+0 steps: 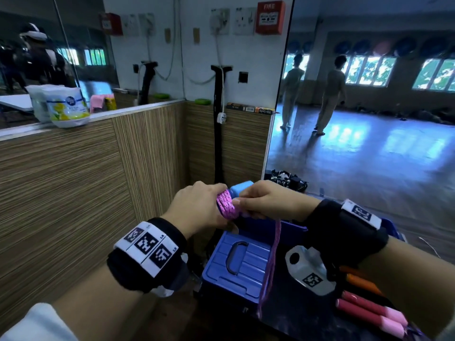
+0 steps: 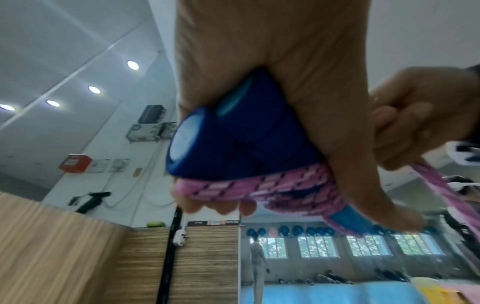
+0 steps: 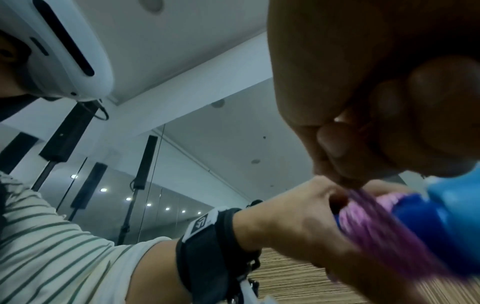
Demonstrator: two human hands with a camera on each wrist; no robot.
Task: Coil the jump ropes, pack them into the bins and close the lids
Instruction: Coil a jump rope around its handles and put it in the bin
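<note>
A pink jump rope (image 1: 226, 205) is wound in several turns around its two blue handles (image 1: 240, 189). My left hand (image 1: 197, 207) grips the bundle of handles (image 2: 233, 131) and rope coils (image 2: 259, 185) from the left. My right hand (image 1: 266, 201) pinches the rope (image 3: 369, 222) at the bundle. The loose rope tail (image 1: 270, 262) hangs from it down over the blue bin (image 1: 214, 284). The bin's blue lid (image 1: 236, 264) with a dark handle lies closed below my hands.
Another blue bin edge (image 1: 394, 227) shows behind my right wrist. Pink rope handles (image 1: 369, 313) and orange ones (image 1: 362, 281) lie at lower right. A wood-panelled wall (image 1: 73, 173) stands close on the left. Mirrors behind reflect a person walking (image 1: 330, 94).
</note>
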